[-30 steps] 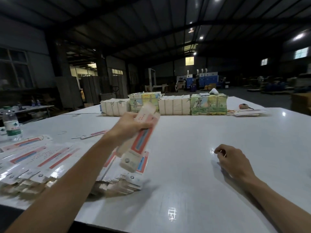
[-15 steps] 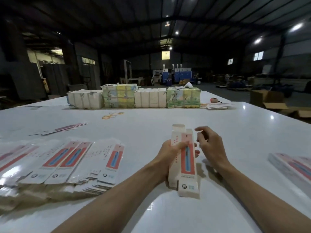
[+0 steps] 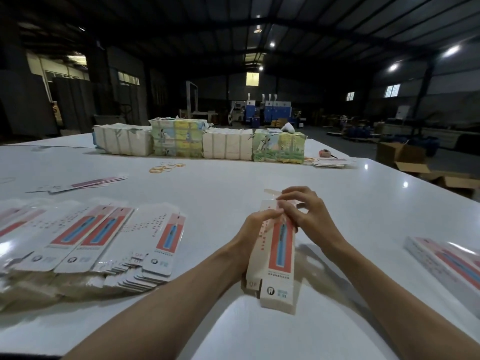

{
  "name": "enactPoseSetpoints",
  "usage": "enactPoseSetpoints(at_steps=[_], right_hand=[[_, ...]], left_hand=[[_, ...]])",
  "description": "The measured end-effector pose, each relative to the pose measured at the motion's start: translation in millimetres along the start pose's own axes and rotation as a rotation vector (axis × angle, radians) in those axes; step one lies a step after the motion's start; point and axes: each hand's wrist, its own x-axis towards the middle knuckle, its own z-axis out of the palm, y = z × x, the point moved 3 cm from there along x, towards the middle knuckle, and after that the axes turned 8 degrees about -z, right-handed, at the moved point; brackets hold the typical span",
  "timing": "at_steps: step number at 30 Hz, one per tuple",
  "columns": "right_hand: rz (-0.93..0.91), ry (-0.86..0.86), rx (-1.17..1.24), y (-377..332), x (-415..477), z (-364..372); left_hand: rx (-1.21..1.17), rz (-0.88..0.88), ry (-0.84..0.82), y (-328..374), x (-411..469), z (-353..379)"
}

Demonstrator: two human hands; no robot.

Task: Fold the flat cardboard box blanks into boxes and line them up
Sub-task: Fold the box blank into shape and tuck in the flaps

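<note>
Glossy white table (image 3: 233,193), printed cardboard box (image 3: 279,258)

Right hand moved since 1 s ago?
Yes: the right hand lifted off the white tabletop, up to pinch the top flap of the red-and-white cardboard box.

White table (image 3: 233,183) is stretching wide under dim light. Row of wrapped bundles (image 3: 226,144) sitting side by side along its far edge, two plain and two printed. Yellow rubber bands (image 3: 166,167) lying loose just before them. Open brown cartons (image 3: 405,157) standing on the floor at right. Blue machines (image 3: 262,113) standing far back; ceiling lamps (image 3: 452,50) glowing overhead.
</note>
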Motion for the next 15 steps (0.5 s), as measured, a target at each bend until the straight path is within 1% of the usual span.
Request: enactPoseSetpoints(at_steps=[2,5,8,10,12,15], right_hand=[[0.124,0.0,0.19,-0.4,0.2,-0.1],[0.248,-0.007,0.364,3.6,1.4,-3.8],[0.311,-0.04,0.626,2.0,0.7,-5.5],[0.329,-0.057,0.755,-3.1,-1.8,-3.9],[0.311,-0.047,0.779,-5.5,-2.4,-1.3],[0.27,0.028,0.753,-6.7,-2.1,5.1]], left_hand=[[-0.05,-0.024,-0.037,-1.3,-2.4,2.0],[-0.21,-0.056,-0.1,0.0,-4.6,10.1],[-0.247,-0.104,-0.137,5.1,-4.5,18.3],[-0.292,-0.161,-0.152,6.6,-4.2,23.6],[-0.386,-0.209,-0.147,6.6,-6.1,26.5],[-0.492,-0.216,-0.12,5.4,-5.3,19.3]])
